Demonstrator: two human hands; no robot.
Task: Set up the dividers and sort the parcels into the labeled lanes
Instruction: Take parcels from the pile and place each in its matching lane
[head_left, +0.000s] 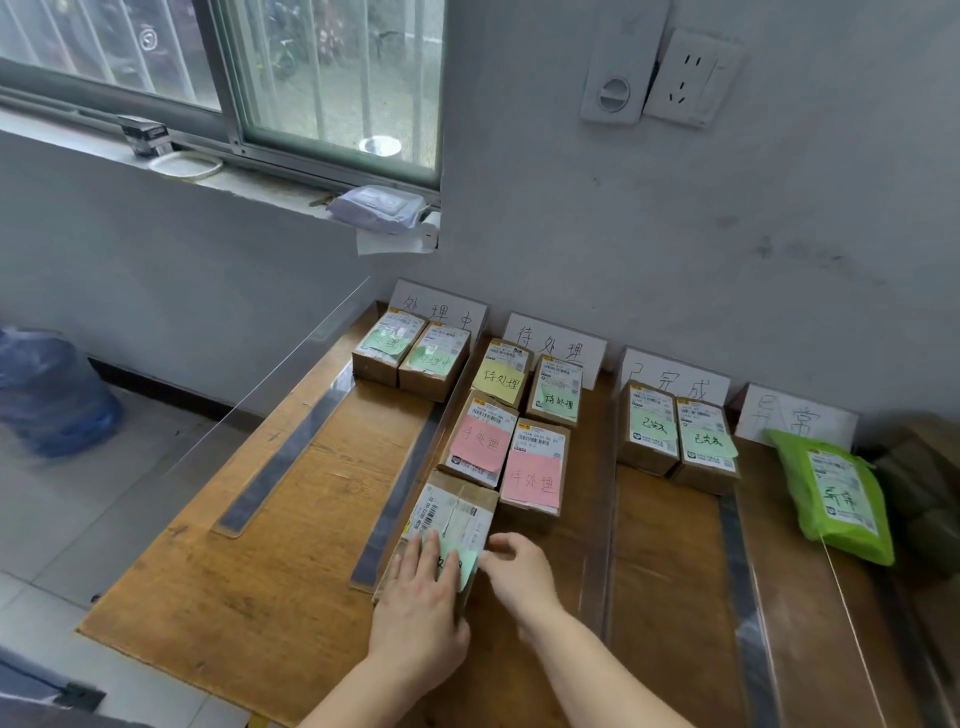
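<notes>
A cardboard parcel (454, 512) with a green note lies at the near end of the second lane. My left hand (423, 597) rests flat on its top. My right hand (519, 569) touches its right side with curled fingers. Behind it several parcels with yellow, green and pink notes (511, 415) fill that lane. Two parcels (410, 351) sit in the first lane and two (678, 436) in the third. A green mailer bag (836, 493) lies in the fourth lane. Clear dividers (410, 478) stand between lanes. White label cards (556, 340) lean on the wall.
The wooden table (249, 587) ends at its left edge above a tiled floor. A blue water bottle (49, 392) stands on the floor at left. A windowsill (249, 182) with small items is behind. Wall sockets (660, 73) sit above the lanes.
</notes>
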